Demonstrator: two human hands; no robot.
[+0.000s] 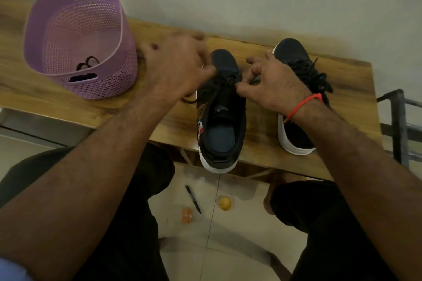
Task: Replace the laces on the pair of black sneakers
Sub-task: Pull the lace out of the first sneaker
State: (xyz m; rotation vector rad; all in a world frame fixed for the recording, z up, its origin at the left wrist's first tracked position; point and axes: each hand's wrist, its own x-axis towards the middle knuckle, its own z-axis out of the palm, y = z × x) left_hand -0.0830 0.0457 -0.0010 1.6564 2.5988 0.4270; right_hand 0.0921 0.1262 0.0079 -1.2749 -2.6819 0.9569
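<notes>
Centre frame: left hand point(180, 68) and right hand point(271, 84) each pinch the lace point(225, 80) on the near sneaker point(220, 118), on the table point(262, 143). Lace is limp, thin; likely best pinched near its tip.

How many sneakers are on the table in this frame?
2. One sneaker lies at the table's front edge, under both hands; the other sneaker lies to its right, partly hidden by the right forearm.

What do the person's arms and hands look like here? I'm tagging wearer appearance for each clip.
Both forearms are bare, with no sleeves, gloves, rings or watch visible. The right hand has a thin red thread bracelet tied around its wrist, knot at the outer side. The left hand and its wrist show nothing worn.
</notes>
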